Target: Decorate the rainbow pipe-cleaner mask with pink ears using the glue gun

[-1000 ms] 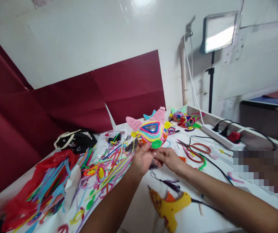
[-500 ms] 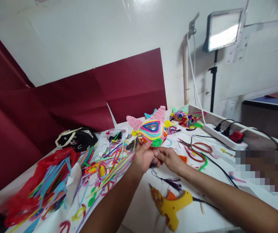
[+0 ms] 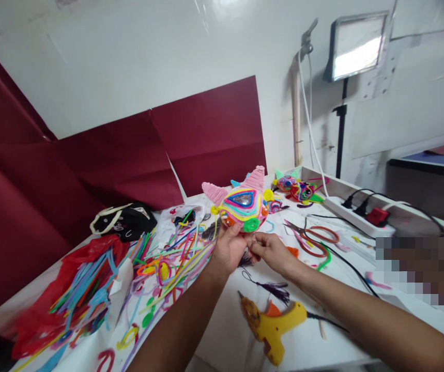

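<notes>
A colourful animal-head ornament, covered in coiled pipe cleaners with two pink horn-like points, is held up over the table. My left hand is closed around its lower edge. Close against it, my right hand pinches at the ornament's underside; what lies between the fingertips is too small to make out. A dark tassel hangs partly hidden below the fingers. Just under my hands, a second purple tassel with a looped cord lies on the white tabletop. Nearer to me rests a yellow hot glue gun.
Orange-handled scissors lie right of my hands. Loose pipe cleaners and a red plastic bag cover the left side. Other finished ornaments sit behind. A white power strip has several black cables. A lamp stands behind.
The ornament has tilted very slightly in my left hand. My right hand's fingers have shifted a little at its underside. Everything else stays in place.
</notes>
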A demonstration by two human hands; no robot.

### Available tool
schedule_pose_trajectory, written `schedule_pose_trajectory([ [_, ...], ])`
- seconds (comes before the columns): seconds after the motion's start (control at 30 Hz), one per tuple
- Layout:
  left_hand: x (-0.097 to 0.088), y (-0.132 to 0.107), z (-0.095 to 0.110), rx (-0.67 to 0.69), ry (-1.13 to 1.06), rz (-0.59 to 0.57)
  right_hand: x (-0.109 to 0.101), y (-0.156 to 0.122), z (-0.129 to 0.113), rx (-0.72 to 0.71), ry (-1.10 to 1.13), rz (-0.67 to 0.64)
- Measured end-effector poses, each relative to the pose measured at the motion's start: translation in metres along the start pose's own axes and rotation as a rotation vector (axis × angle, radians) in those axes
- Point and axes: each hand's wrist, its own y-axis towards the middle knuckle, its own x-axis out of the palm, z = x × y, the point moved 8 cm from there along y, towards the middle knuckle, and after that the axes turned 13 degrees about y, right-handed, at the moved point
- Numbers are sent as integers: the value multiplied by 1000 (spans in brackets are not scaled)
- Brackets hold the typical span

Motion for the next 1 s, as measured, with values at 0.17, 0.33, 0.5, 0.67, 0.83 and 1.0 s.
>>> schedule_pose_trajectory([
  [0.17, 1, 0, 0, -25, -9, -10, 1, -1, -3, -10, 1, 8],
  [0.33, 1, -1, 3, -13, -30, -7, 2, -1, -5, -10, 5, 6],
  [0.5, 0, -1, 4, -11, -19, 7, 4, 0, -7, -25, 0, 3],
  [0.67, -2, -1, 4, -8, 10, 1, 5, 1, -7, -31, -5, 10],
  [0.83, -5, 0, 4, 10, 12, 25, 6, 1, -6, -32, -6, 17],
  [1.0, -5, 0, 6, 17, -23, 27, 6, 2, -6, -41, -1, 18],
])
